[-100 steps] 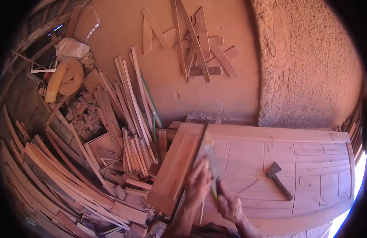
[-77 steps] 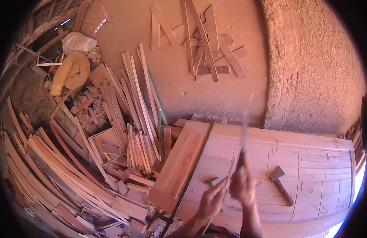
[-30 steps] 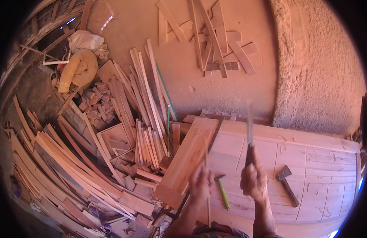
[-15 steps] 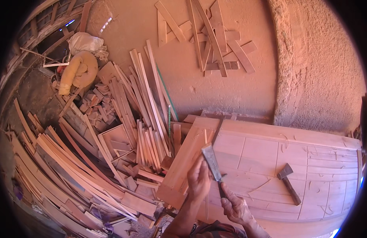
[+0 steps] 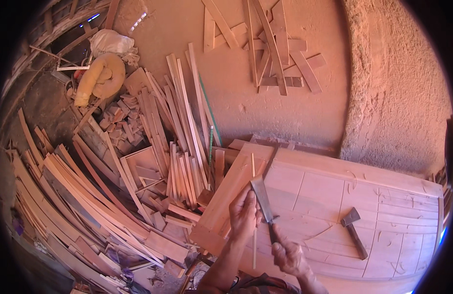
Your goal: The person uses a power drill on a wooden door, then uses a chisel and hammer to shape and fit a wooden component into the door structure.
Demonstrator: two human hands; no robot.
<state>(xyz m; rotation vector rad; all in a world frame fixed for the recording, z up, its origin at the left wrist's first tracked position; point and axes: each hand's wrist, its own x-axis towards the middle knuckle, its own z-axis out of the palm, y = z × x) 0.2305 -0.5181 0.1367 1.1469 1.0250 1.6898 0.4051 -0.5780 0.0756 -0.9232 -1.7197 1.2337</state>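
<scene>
My right hand is wrapped round the dark handle of a broad-bladed knife, its wide grey blade pointing up and away to the left. Upright beside the blade runs a thin wooden strip, pale and narrow. My left hand is closed on the strip, close to the blade's left edge. The blade hides part of the strip, so I cannot tell whether they touch. Below both hands spreads a large panelled wooden door. A hatchet lies on it, right of my right hand.
Curled shavings are scattered over the door. Long boards and upright battens crowd the left, near a heap of offcuts and a yellow coiled hose. Wooden pieces hang against the far wall.
The view has shifted slightly. The strip now stands a little higher above the blade, and more of its lower length shows. Both hands keep their hold.
</scene>
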